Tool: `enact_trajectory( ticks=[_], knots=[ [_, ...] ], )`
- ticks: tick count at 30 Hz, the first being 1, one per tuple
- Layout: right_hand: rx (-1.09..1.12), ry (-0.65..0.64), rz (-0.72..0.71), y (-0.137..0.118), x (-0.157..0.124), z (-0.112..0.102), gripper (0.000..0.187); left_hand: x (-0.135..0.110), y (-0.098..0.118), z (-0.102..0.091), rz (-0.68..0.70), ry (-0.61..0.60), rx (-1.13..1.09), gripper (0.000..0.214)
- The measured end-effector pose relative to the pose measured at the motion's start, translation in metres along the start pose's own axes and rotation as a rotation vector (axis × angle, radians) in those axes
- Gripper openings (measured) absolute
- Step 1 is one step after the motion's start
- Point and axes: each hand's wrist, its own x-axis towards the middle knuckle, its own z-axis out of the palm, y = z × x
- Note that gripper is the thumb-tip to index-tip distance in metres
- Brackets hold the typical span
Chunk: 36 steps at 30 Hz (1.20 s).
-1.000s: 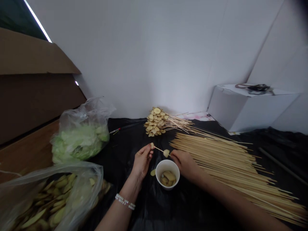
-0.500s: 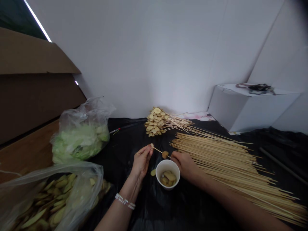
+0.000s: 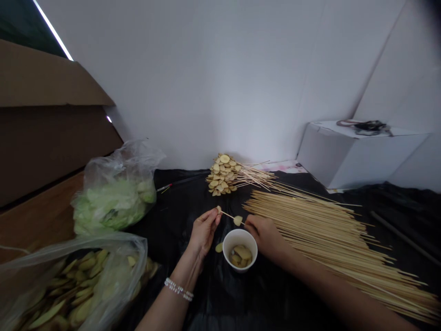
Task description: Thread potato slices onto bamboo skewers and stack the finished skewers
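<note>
Pink print [image 3: 285, 166] by wall [image 3: 262, 92] was unreadably small. Skewer [image 3: 227, 214] was just beyond white cup [image 3: 240, 237], long axis sloping down rightward. Hands apart: left hand [image 3: 204, 232] pinched its upper end, right hand [image 3: 265, 233] its shaft.

No legible text, labels, brands, numbers or signs.

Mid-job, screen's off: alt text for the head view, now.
The left hand and right hand hold a thin skewer between them, a pale slice threaded near the right, just beyond a white cup. Loaded skewers lie behind; bare sticks right; clear bags of greens and slices left.
</note>
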Motion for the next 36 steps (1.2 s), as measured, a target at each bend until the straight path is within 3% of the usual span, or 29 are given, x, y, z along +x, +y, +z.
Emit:
enact_trajectory(
  ticks=[4,9,12,15,20,28,31,36],
  knots=[
    [-0.155,0.018,-0.07,-0.001,-0.002,-0.001,0.023,-0.001,0.0,0.001,-0.001,-0.001,0.02,0.009],
    [-0.04,-0.013,-0.025,0.0,-0.001,-0.001,0.021,-0.001,0.002,0.002,-0.003,-0.003,0.03,0.009],
    [-0.117,0.004,-0.06,-0.002,-0.001,-0.001,0.021,-0.004,0.0,0.004,-0.02,0.007,0.044,0.007],
    [-0.185,0.0,-0.1,-0.003,-0.001,0.0,0.021,-0.011,-0.007,0.007,-0.043,-0.075,0.096,0.007],
    [-0.023,0.03,-0.066,-0.004,0.002,0.002,0.022,-0.019,-0.014,0.01,-0.082,-0.263,0.164,0.024],
    [0.114,0.107,-0.017,0.007,0.003,0.004,0.017,-0.011,-0.009,0.003,-0.05,-0.183,0.233,0.041],
    [0.125,0.129,-0.004,0.01,0.004,0.001,0.017,-0.008,0.001,-0.003,-0.021,-0.265,0.373,0.039],
    [0.117,0.143,0.014,0.013,0.005,-0.005,0.018,-0.009,0.022,-0.014,-0.019,-0.46,0.83,0.033]
  ],
)
